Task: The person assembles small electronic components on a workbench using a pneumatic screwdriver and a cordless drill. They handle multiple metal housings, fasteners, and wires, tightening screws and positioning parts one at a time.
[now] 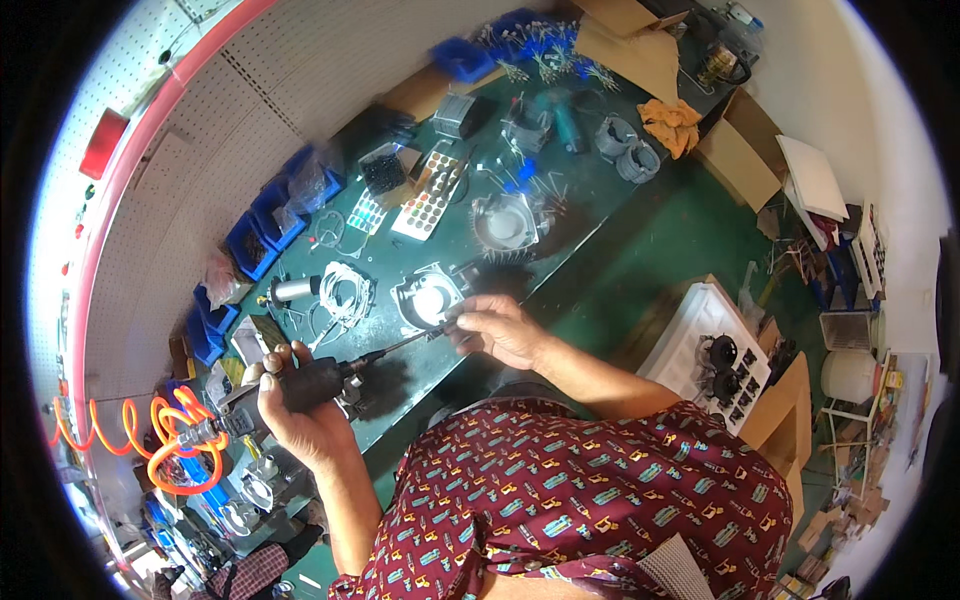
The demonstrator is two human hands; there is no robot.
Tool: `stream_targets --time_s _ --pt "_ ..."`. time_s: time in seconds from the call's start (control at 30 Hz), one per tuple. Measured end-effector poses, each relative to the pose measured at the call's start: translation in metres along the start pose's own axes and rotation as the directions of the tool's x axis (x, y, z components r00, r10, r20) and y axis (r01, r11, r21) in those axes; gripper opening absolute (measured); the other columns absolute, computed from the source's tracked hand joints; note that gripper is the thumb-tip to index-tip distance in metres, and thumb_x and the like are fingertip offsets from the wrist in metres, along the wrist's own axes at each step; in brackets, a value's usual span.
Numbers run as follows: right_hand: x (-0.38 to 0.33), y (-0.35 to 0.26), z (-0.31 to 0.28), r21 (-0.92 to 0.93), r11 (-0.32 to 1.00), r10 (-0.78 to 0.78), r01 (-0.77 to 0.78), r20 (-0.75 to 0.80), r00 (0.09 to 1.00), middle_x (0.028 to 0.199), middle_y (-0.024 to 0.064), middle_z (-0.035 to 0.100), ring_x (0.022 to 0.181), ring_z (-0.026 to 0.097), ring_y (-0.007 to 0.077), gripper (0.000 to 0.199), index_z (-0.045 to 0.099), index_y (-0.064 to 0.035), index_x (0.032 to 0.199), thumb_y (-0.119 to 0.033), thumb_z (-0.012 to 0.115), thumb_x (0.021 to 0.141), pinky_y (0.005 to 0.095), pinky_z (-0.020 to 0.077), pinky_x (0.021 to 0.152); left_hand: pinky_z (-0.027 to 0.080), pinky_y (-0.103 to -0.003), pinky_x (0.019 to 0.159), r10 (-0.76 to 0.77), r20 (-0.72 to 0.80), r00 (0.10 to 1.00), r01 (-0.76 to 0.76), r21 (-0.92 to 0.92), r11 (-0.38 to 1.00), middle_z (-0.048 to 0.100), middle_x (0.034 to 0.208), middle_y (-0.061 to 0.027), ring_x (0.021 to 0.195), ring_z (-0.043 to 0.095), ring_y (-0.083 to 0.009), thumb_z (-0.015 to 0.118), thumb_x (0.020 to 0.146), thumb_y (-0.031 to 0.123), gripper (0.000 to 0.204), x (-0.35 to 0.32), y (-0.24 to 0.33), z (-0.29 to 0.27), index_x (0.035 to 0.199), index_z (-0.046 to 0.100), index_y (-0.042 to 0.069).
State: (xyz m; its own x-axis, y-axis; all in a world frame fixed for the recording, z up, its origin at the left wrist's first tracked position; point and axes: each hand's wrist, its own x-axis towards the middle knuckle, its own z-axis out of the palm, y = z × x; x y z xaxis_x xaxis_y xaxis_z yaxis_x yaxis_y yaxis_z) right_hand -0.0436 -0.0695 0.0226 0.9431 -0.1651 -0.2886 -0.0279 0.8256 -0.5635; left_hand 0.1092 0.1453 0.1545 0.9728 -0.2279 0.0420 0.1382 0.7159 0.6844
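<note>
My left hand (308, 432) is wrapped round the dark body of an air screwdriver (312, 384). The tool's long thin bit (398, 346) points up and to the right. At its tip my right hand (497, 333) is closed, thumb and fingers pinched together; whatever lies between them is too small to make out. Just beyond the bit, a silver metal housing (408, 306) with a round pale centre rests on the bench. A second, similar housing (505, 224) lies farther back. An orange coiled air hose (185, 440) runs from the tool's rear end to the left.
Beside the housing lies a coil of white cable (345, 293). Blue bins (250, 245) line the pegboard wall. A sheet of round stickers (430, 190) and more metal parts (627, 150) sit farther back. On the right, a white foam tray (690, 330) carries black parts.
</note>
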Motion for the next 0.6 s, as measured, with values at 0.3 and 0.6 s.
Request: stream_targets --time_s 0.3,0.6 --pt "0.01 0.016 0.014 0.003 0.999 -0.038 0.038 -0.005 0.999 0.098 0.0113 0.071 0.086 0.071 0.0205 0.019 0.066 0.003 0.113 -0.006 0.061 0.097 0.0371 0.0636 0.078 0.048 -0.043 0.108 -0.017 0.047 0.999 0.015 0.046 0.999 0.063 0.104 -0.0075 0.106 0.061 -0.0214 0.064 0.092 0.014 0.023 0.018 0.014 -0.017 0.111 0.055 0.005" --pt "0.009 0.018 0.013 0.131 0.991 -0.003 0.003 0.002 1.0 0.098 0.0103 0.071 0.085 0.071 0.0186 0.018 0.067 0.0012 0.111 -0.007 0.062 0.096 0.0345 0.0636 0.077 0.047 -0.042 0.108 -0.015 0.043 0.999 0.012 0.066 0.998 0.064 0.106 -0.0095 0.108 0.061 -0.0227 0.064 0.092 0.017 0.024 0.021 0.016 -0.025 0.108 0.059 0.001"
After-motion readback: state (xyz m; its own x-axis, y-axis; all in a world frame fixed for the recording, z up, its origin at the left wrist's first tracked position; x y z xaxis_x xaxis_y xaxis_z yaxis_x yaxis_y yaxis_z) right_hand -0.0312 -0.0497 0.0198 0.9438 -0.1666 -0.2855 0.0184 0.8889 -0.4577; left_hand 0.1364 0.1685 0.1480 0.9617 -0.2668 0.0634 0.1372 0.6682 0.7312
